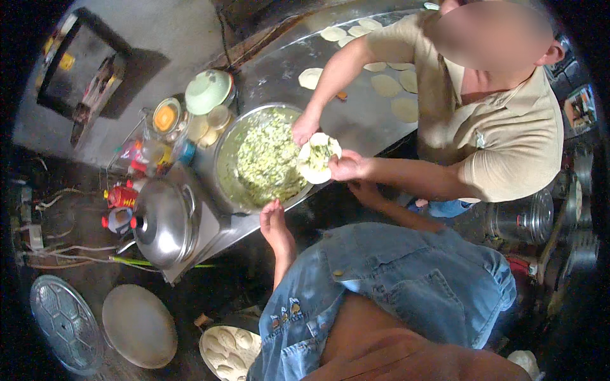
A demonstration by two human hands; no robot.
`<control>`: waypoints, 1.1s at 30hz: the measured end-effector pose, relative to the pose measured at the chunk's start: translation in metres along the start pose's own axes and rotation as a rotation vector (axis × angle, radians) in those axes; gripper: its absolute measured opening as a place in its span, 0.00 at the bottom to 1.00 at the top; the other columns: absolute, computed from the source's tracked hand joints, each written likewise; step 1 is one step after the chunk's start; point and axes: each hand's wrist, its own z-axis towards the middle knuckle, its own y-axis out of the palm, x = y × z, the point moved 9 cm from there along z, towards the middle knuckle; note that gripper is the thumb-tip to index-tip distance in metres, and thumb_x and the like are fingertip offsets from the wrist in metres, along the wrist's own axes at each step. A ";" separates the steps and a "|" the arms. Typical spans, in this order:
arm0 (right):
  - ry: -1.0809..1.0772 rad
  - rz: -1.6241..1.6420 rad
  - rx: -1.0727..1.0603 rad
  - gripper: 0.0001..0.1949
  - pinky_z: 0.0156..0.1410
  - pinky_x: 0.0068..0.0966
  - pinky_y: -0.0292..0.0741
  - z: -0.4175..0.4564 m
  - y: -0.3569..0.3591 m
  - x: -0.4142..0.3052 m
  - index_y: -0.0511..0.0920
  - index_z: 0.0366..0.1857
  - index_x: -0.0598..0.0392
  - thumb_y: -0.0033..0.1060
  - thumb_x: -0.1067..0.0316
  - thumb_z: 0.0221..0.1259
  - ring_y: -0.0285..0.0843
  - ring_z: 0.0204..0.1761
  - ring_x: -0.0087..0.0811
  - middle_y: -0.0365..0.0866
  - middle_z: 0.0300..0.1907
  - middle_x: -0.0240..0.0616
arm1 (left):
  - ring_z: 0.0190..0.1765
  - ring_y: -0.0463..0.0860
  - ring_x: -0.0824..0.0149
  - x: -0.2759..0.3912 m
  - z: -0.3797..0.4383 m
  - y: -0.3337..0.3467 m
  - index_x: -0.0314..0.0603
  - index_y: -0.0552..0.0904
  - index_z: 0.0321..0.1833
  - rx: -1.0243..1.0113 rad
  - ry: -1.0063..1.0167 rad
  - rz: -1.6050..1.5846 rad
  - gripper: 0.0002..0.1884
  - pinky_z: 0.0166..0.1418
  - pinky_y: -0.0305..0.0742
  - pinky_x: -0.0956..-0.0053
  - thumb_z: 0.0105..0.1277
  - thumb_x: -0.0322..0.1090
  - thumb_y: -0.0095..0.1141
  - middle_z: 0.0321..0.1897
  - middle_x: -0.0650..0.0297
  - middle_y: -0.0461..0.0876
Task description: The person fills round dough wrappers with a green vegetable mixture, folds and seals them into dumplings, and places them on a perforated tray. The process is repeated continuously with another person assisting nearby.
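My left hand (pixel 275 220) is at the near rim of a large metal bowl (pixel 223 157), its fingertips close together by the edge; whether it grips anything is unclear. The bowl holds chopped green and white filling (pixel 269 157). My right hand (pixel 364 193) hangs below the co-worker's forearm, beyond the counter edge, in shadow and partly hidden. Over the bowl's right side, the co-worker's hands hold a round dough wrapper (pixel 310 172) with some filling on it.
Flat dough rounds (pixel 386 85) lie on the metal counter (pixel 343 112), right of the bowl. A lidded steel pot (pixel 164 224), a green bowl (pixel 208 90) and bottles stand left. Below are a perforated steamer plate (pixel 66 324) and a tray of shaped dough pieces (pixel 228 352).
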 end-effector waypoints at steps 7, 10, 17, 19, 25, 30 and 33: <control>0.032 0.045 -0.154 0.08 0.60 0.33 0.68 0.059 -0.011 0.021 0.79 0.38 0.57 0.57 0.69 0.56 0.74 0.51 0.37 0.78 0.45 0.42 | 0.48 0.74 0.72 -0.004 0.028 0.070 0.36 0.76 0.42 -0.126 0.027 0.031 0.05 0.56 0.67 0.78 0.64 0.25 0.49 0.44 0.61 0.78; 0.010 0.040 -0.175 0.08 0.60 0.33 0.68 0.067 -0.003 0.019 0.79 0.39 0.57 0.57 0.69 0.56 0.73 0.51 0.37 0.78 0.45 0.43 | 0.50 0.75 0.70 -0.018 0.030 0.060 0.38 0.77 0.42 -0.136 -0.014 -0.003 0.05 0.57 0.68 0.77 0.65 0.27 0.51 0.45 0.61 0.77; 0.192 0.054 -0.141 0.09 0.60 0.33 0.67 0.017 0.005 0.046 0.78 0.40 0.57 0.56 0.69 0.57 0.73 0.52 0.38 0.78 0.45 0.44 | 0.52 0.76 0.69 0.001 0.035 0.007 0.39 0.77 0.40 -0.093 -0.024 -0.039 0.05 0.57 0.69 0.74 0.65 0.25 0.48 0.44 0.62 0.79; 0.312 0.041 -0.103 0.09 0.60 0.33 0.67 -0.017 -0.005 0.062 0.78 0.40 0.57 0.56 0.68 0.57 0.73 0.52 0.38 0.77 0.45 0.44 | 0.51 0.76 0.69 0.009 0.035 -0.008 0.39 0.77 0.40 -0.073 -0.019 -0.048 0.05 0.57 0.69 0.74 0.65 0.24 0.48 0.44 0.62 0.79; 0.388 -0.135 -0.058 0.11 0.65 0.38 0.62 -0.027 0.002 0.052 0.78 0.42 0.59 0.49 0.67 0.59 0.68 0.58 0.41 0.75 0.52 0.45 | 0.49 0.76 0.68 0.007 0.019 -0.050 0.38 0.77 0.45 -0.018 -0.062 0.034 0.08 0.58 0.68 0.70 0.64 0.28 0.52 0.45 0.62 0.78; -0.027 -0.059 0.253 0.14 0.60 0.36 0.64 -0.013 0.005 0.005 0.73 0.50 0.57 0.49 0.67 0.61 0.68 0.55 0.35 0.74 0.50 0.42 | 0.51 0.77 0.63 0.001 0.030 -0.086 0.38 0.75 0.45 -0.047 -0.009 -0.023 0.09 0.58 0.69 0.67 0.63 0.28 0.53 0.45 0.57 0.80; -0.019 0.923 -0.097 0.17 0.59 0.32 0.66 0.048 0.061 0.036 0.71 0.52 0.59 0.47 0.67 0.60 0.70 0.54 0.33 0.75 0.50 0.41 | 0.49 0.76 0.67 0.006 0.042 -0.052 0.42 0.76 0.42 -0.120 -0.069 0.033 0.07 0.58 0.66 0.70 0.63 0.31 0.52 0.43 0.62 0.80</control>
